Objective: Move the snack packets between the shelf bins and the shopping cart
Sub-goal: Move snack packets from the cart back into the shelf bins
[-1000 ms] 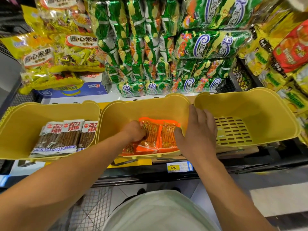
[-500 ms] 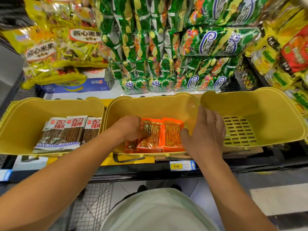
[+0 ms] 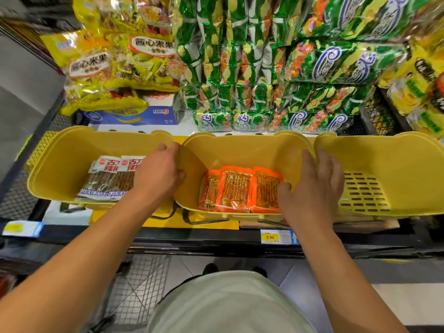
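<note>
Three orange snack packets (image 3: pixel 240 188) lie flat side by side in the middle yellow bin (image 3: pixel 240 147). Grey-and-white snack packets (image 3: pixel 108 179) lie in the left yellow bin (image 3: pixel 72 150). My left hand (image 3: pixel 156 171) grips the middle bin's left wall, fingers curled over the rim and thumb inside. My right hand (image 3: pixel 314 186) rests over that bin's right wall with fingers spread and fairly straight, thumb beside the orange packets. Neither hand holds a packet. The wire shopping cart (image 3: pixel 137 287) shows at the bottom left, below my left arm.
The right yellow bin (image 3: pixel 389 159) holds nothing. Stacks of green snack bags (image 3: pixel 264 68) and yellow bags (image 3: pixel 115 61) crowd the shelf behind the bins. A blue box (image 3: pixel 129 115) lies under the yellow bags. A price tag (image 3: pixel 276 236) marks the shelf's front edge.
My left hand left the orange packets and moved left onto the bin's wall. My right hand shifted right onto the opposite wall. The packets now lie uncovered.
</note>
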{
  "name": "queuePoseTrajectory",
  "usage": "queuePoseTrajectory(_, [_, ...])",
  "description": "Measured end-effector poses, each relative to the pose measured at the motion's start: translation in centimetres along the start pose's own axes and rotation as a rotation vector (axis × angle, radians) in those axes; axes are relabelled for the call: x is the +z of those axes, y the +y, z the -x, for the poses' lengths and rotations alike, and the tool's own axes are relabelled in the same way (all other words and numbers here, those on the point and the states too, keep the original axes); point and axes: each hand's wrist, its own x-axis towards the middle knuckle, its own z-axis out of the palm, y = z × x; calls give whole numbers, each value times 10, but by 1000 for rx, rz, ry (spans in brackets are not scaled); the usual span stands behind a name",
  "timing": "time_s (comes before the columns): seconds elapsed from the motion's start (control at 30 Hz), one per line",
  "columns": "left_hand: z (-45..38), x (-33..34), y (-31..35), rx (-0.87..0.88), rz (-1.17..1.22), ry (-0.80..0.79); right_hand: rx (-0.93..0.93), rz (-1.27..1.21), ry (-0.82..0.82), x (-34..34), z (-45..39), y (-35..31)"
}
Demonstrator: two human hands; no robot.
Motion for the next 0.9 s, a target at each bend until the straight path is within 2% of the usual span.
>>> queuePoseTrajectory(0.1, [-1, -1, 3, 15, 61, 48, -78, -82, 85, 5, 9, -3])
queuePoseTrajectory(0.23, [-1, -4, -2, 15, 128, 87, -137, -96, 44, 11, 19, -4])
queuePoseTrajectory(0.37, [5, -2, -5, -20, 130, 87, -168, 92, -196, 5, 17, -15])
queuePoseTrajectory(0.43, [8, 0, -4, -19, 141, 88, -165, 134, -261, 3, 15, -19])
queuePoseTrajectory(0.63, [11, 1, -13, 26, 134, 85, -160, -5, -208, 0, 18, -18])
queuePoseTrajectory(0.77, [11, 6, -17, 36, 111, 116, -192, 110, -247, 0, 19, -22])
queuePoseTrajectory(0.9, [6, 5, -17, 66, 134, 127, -163, 110, -264, -1, 23, -28])
